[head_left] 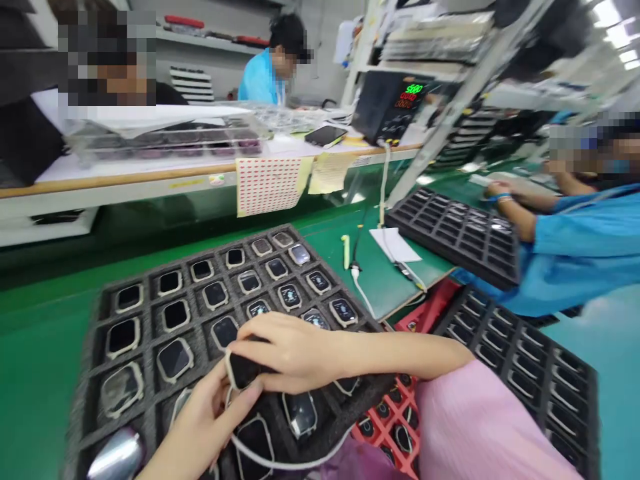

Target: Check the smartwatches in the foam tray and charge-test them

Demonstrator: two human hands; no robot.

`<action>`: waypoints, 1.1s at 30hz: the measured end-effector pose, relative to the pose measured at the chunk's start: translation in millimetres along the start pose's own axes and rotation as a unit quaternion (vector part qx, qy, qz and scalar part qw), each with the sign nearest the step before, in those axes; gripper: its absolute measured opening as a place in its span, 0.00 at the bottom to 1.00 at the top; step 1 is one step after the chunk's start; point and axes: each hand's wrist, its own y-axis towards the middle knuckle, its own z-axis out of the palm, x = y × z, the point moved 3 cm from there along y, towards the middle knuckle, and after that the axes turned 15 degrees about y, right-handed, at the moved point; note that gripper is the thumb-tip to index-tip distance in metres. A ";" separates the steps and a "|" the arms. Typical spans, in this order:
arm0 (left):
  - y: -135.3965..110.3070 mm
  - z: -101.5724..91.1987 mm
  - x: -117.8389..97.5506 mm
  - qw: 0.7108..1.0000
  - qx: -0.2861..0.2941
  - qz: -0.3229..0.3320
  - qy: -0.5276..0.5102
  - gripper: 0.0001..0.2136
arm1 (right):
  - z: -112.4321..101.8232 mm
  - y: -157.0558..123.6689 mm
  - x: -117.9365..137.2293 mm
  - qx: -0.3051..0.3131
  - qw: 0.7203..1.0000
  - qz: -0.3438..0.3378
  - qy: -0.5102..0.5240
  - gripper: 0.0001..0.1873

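Observation:
Both hands meet over the near middle of a black foam tray (83, 373), whose compartments hold several strapless smartwatches. A dark-screened watch case (243, 371) is pinched between the fingers of my left hand (215, 400) and my right hand (295, 350). My right hand reaches over its top from the right, fingers bent around the edge. My left thumb presses at its lower edge. From beneath my left hand a white cable (280, 465) loops right; its end is hidden. Some watches in the tray, such as one lit watch (290, 297), show a display; others are dark.
A shiny rounded object (116, 455) sits in the tray's near-left corner. Behind are a white cable connector (355, 270), white paper (395, 245) and a power supply (387, 107). A red tray (367, 427) and a black tray (530, 373) lie right. Co-workers sit nearby.

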 end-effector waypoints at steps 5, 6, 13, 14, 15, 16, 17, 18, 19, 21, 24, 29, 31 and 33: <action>5.3 -3.7 -9.9 0.999 0.028 0.021 0.016 0.15 | -2.6 2.9 -4.4 -0.008 0.999 0.019 0.046 0.21; 6.0 -5.4 -10.7 0.999 0.027 0.027 0.019 0.14 | -2.5 4.3 -5.5 -0.005 0.998 0.025 0.052 0.22; 5.9 -11.2 -12.0 0.998 0.003 0.061 0.032 0.07 | 3.2 9.1 -9.6 -0.017 0.995 -0.002 0.102 0.20; 5.5 -10.8 -11.9 0.998 0.007 0.056 0.033 0.07 | 4.3 8.9 -9.8 -0.016 0.994 -0.009 0.109 0.20; 5.3 -10.5 -11.8 0.998 0.011 0.051 0.032 0.07 | 5.3 8.5 -9.8 -0.014 0.993 -0.013 0.115 0.21; 5.1 -10.3 -11.7 0.998 0.013 0.048 0.029 0.07 | 6.3 8.2 -9.7 -0.013 0.992 -0.015 0.121 0.22; 5.1 -10.4 -11.5 0.999 0.012 0.046 0.025 0.07 | 7.2 7.9 -9.7 -0.017 0.992 -0.013 0.127 0.22; 5.1 -10.5 -11.4 0.999 0.010 0.047 0.019 0.07 | 7.9 7.7 -9.6 -0.024 0.991 -0.008 0.132 0.22; 5.3 -10.7 -11.3 0.999 0.009 0.052 0.011 0.08 | 8.5 7.6 -9.5 -0.033 0.990 -0.002 0.139 0.21; 5.4 -10.8 -10.9 0.998 0.011 0.063 -0.013 0.09 | 10.0 7.3 -9.4 -0.048 0.986 0.009 0.160 0.20; 5.0 -10.6 -9.5 0.996 0.025 0.059 -0.055 0.11 | 12.1 6.6 -10.1 -0.059 0.977 0.017 0.206 0.21; 4.1 -11.3 -7.5 0.995 0.034 0.051 -0.078 0.11 | 12.8 4.4 -12.3 -0.076 0.967 0.014 0.243 0.22; 4.1 -11.3 -6.8 0.995 0.035 0.056 -0.075 0.11 | 13.3 3.8 -12.8 -0.079 0.967 0.016 0.243 0.22; 4.0 -10.8 -6.2 0.994 0.041 0.060 -0.079 0.11 | 13.5 3.4 -12.8 -0.082 0.967 0.016 0.241 0.22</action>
